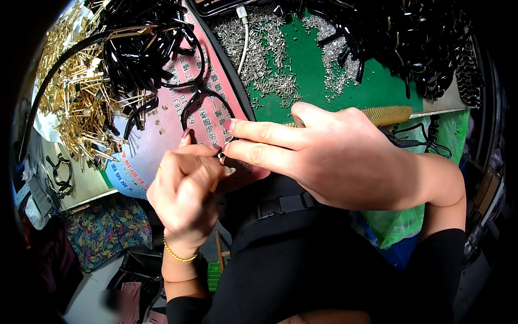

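A black eyeglasses frame (pixel 203 90) stands over the pink printed sheet, one long temple arm (pixel 70 52) stretching out to the left. My left hand (pixel 186 189), with a gold bead bracelet at the wrist, is closed in a pinch at the near end of the frame. A small shiny bit shows at those fingertips, too small to name. From the right, my right hand (pixel 345 156) presses two straight fingertips against the same end of the frame, close to the left fingers. Its thumb is hidden.
Gold temple cores (pixel 75 92) lie heaped at left, beside glossy black temple pieces (pixel 132 59). Tiny silver metal parts (pixel 270 59) cover much of the green mat (pixel 302 51). More black eyewear parts (pixel 415 43) pile up at far right. A white cable (pixel 246 43) crosses the back.
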{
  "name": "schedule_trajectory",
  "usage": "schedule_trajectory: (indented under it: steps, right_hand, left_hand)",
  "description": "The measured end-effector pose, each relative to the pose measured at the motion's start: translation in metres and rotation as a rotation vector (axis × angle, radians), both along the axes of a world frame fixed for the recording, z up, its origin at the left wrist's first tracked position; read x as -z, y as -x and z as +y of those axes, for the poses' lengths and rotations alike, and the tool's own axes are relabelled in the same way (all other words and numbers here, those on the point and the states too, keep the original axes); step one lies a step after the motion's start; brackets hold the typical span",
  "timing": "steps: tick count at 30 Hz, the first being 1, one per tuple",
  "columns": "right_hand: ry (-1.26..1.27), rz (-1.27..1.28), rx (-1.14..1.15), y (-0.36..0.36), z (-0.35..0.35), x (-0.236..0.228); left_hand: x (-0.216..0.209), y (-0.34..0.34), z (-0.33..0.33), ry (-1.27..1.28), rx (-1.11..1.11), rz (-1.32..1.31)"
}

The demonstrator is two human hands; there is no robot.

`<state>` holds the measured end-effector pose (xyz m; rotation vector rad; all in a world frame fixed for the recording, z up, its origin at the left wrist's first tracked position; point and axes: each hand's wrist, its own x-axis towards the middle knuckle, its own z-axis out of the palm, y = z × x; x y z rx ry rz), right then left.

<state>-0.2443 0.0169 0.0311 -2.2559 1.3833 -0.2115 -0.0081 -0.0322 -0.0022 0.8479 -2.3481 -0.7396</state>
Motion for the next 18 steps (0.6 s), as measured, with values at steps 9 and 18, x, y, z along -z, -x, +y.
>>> schedule_trajectory:
  steps: [9, 18]
  right_hand:
    - [-0.010, -0.029, -0.030, 0.003, -0.004, -0.002]
    - [0.088, 0.007, -0.073, 0.005, -0.011, -0.001]
  left_hand:
    - [0.005, 0.001, -0.008, 0.050, 0.005, -0.037]
    - [0.017, -0.009, -0.005, -0.081, -0.019, 0.153]
